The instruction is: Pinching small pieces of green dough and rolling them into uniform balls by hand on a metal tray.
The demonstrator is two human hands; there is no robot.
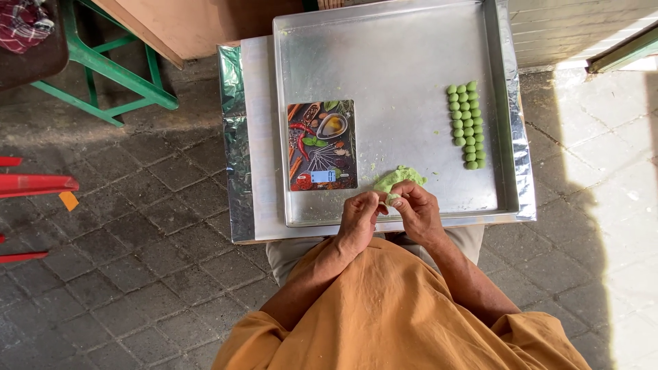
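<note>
Left hand: fingers curled narrow, tips pinching a small green dough piece
Right hand: fingers bent narrow, pinching the same piece from the other side
Dough lump: green, on metal tray, just beyond the fingertips
Kitchen scale: printed top, beyond and left of the left fingers
Dough balls: small, green, in rows, well beyond and right of the right fingers
Foil-wrapped board: under the tray

a foil-wrapped board carries a metal tray; on it a kitchen scale and green dough balls.
</note>
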